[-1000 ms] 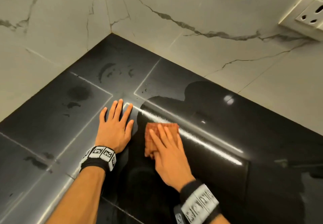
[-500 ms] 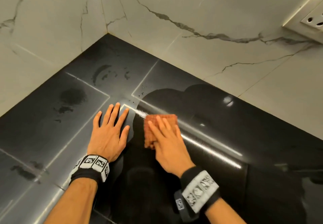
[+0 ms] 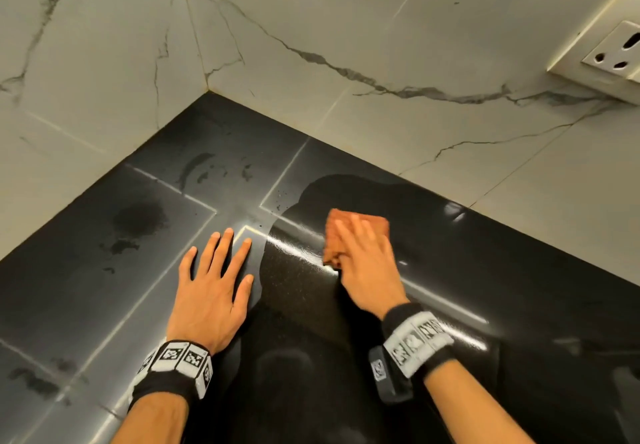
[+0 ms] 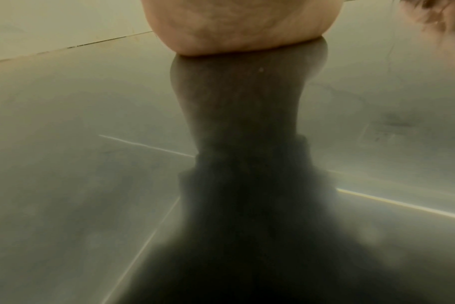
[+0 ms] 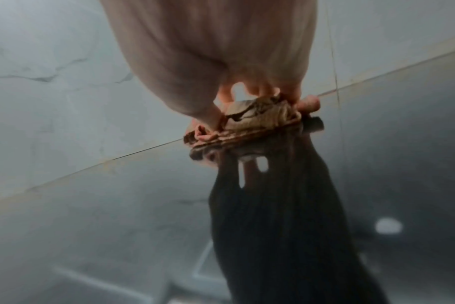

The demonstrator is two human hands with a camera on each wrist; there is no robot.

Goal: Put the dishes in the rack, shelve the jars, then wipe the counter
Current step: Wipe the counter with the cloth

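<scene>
Black glossy counter in a marble-tiled corner, and we're into the wiping step. Cloth, folded, orange-brown, lies flat mid-counter under the right hand, fingers fairly straight and pressing it down; the right wrist view shows the cloth bunched beneath the fingertips. Left hand is spread flat on the counter just beside, holding nothing. Dark smudges sit off to the left, near the corner. Next, I'd say: sweep the cloth left across those marks. Socket on the wall, well clear.
</scene>
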